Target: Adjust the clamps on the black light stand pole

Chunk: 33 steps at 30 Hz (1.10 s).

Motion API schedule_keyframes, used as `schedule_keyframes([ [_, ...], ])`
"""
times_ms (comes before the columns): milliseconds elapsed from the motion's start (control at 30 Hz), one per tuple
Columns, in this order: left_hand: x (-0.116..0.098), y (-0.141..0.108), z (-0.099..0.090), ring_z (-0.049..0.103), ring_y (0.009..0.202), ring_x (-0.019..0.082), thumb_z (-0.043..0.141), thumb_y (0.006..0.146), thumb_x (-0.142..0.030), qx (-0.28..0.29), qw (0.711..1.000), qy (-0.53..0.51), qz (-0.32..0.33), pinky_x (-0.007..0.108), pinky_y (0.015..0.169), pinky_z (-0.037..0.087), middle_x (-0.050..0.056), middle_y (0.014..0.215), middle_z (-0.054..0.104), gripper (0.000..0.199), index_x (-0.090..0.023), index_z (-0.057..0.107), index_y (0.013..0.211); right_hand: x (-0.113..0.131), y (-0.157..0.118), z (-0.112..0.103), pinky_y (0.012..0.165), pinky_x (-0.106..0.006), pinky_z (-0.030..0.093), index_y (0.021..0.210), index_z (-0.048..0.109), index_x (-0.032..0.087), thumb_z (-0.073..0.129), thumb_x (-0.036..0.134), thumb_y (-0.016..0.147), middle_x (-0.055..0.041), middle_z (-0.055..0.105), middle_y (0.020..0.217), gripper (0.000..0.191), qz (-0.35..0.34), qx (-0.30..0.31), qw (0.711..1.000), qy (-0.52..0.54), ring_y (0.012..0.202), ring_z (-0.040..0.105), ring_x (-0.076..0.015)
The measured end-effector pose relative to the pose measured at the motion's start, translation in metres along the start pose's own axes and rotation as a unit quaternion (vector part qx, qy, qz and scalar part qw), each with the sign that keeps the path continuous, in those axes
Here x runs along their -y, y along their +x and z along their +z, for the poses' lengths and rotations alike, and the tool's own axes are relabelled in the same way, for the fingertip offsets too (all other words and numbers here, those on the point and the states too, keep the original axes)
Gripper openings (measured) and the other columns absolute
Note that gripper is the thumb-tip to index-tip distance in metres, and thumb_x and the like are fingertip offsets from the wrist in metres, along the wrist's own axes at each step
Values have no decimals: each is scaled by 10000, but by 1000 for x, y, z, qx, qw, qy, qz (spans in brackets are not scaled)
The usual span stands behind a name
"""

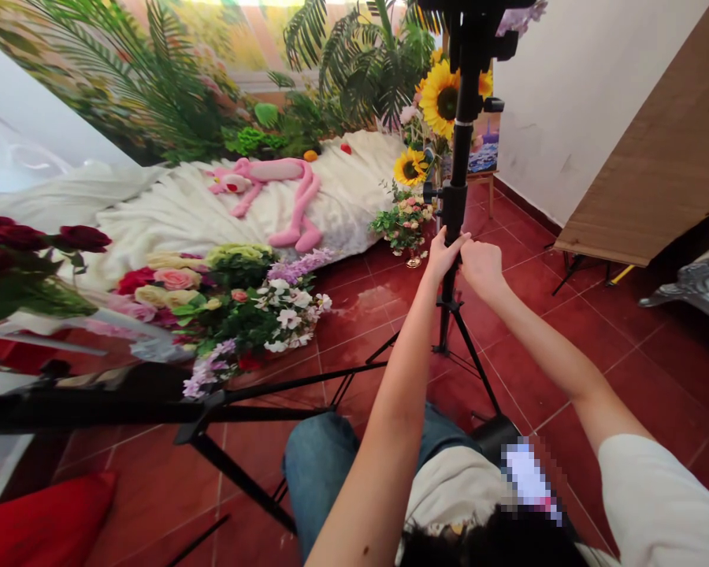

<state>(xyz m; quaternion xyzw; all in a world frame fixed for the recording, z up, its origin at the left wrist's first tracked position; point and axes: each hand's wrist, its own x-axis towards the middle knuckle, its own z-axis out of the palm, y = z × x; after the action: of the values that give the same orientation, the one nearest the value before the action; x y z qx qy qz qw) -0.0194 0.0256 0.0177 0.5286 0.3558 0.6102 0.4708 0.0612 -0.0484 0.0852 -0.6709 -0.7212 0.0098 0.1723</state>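
Note:
A black stand [457, 157] rises upright just in front of me, its spread legs on the floor. My left hand [444, 250] grips its pole below a collar, the thumb and fingers around the tube. Against the right side of the same pole, my right hand [482, 266] is closed, with its fingers curled towards the tube. Exactly what those fingers pinch is hidden. Higher up, the stand has knobs and a dark head that the top edge cuts off.
Sunflowers [441, 101] stand behind the pole. A pink plush toy [277, 177] lies on white cloth [177, 213]. Mixed flowers [242, 299] and a second, tilted black stand [236, 402] are to the left. A brown board [644, 150] leans at right over the red tiles.

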Motion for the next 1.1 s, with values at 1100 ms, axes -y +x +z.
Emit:
schedule_keyframes([
  [1100,-6,-175,-236,687,772,180,710,691,-536,-103,950,219,-196,350,823,565,56,827,730,387,-177,674,831,-41,21,30,427,-126,451,635,584,129,782,272,816,-101,740,668,304,158,81,838,516,490,670,-91],
])
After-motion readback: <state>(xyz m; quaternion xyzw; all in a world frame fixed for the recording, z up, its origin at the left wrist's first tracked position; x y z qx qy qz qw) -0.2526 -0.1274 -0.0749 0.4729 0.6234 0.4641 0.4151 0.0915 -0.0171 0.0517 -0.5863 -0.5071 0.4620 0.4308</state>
